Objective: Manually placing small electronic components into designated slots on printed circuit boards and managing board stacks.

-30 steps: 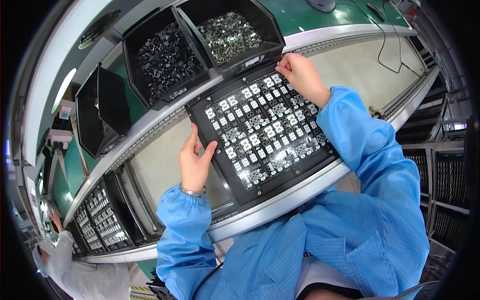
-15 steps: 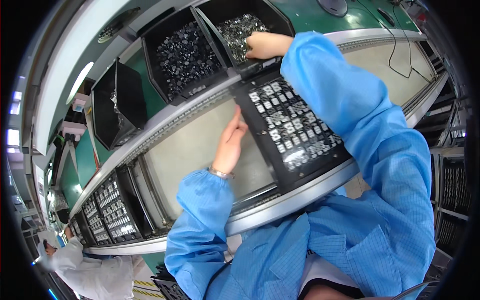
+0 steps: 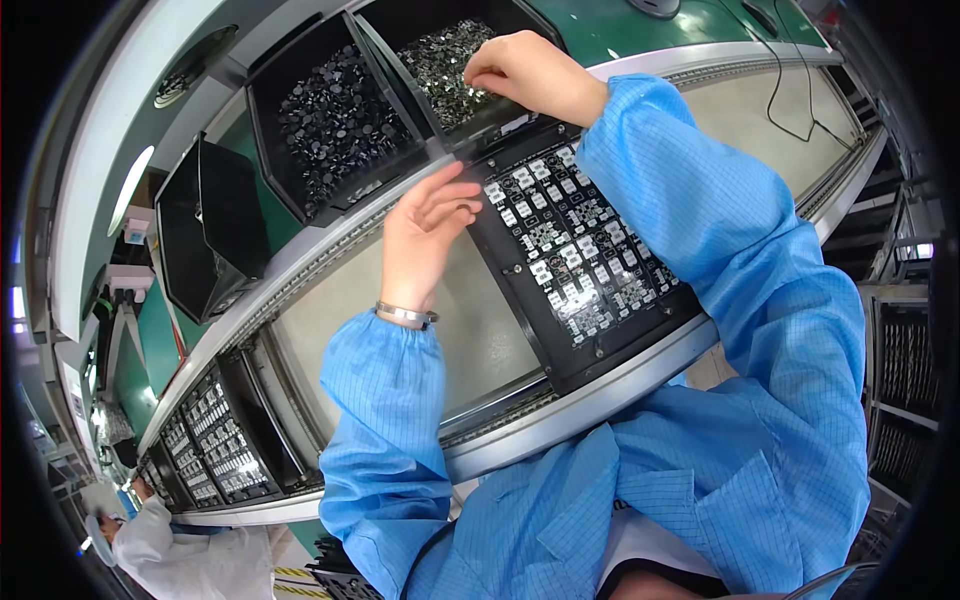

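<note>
While over bin (image 3: 440,60), right hand (image 3: 520,70)

A pale conveyor belt (image 3: 500,330) carries black component trays (image 3: 575,250).

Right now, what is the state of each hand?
Left hand: open, fingers at the black tray's left edge, holding nothing.
Right hand: fingers pinched over the bin of silvery parts; contents cannot be told.
</note>
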Available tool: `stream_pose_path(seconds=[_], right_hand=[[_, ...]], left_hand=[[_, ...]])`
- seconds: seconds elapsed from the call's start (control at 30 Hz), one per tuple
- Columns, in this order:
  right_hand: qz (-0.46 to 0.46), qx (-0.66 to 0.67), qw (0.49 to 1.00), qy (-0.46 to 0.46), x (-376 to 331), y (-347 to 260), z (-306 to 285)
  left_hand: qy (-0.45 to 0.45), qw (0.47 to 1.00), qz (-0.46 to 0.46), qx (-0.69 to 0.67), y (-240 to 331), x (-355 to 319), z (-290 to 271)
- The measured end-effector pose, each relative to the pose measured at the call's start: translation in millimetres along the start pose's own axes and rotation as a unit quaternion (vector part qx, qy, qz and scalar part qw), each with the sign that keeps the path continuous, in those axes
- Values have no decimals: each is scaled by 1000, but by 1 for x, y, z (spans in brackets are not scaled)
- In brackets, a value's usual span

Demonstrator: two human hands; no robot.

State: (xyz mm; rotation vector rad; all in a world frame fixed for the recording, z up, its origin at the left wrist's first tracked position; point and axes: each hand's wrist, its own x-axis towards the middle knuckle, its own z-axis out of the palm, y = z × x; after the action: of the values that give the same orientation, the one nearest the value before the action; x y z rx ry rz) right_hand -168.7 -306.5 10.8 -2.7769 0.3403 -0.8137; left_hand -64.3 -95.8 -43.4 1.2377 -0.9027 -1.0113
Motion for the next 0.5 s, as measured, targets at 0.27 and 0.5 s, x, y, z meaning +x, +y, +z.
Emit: stream_pose_path(seconds=[0.27,0.5], right_hand=[[24,238,959,-152,-54,-33,-15],[-29,178,970,-165,-79,-13,25]], left_hand=[[36,995,-40,-79,-19,8,-10],[49,985,-38,-160,-18,9,-12]])
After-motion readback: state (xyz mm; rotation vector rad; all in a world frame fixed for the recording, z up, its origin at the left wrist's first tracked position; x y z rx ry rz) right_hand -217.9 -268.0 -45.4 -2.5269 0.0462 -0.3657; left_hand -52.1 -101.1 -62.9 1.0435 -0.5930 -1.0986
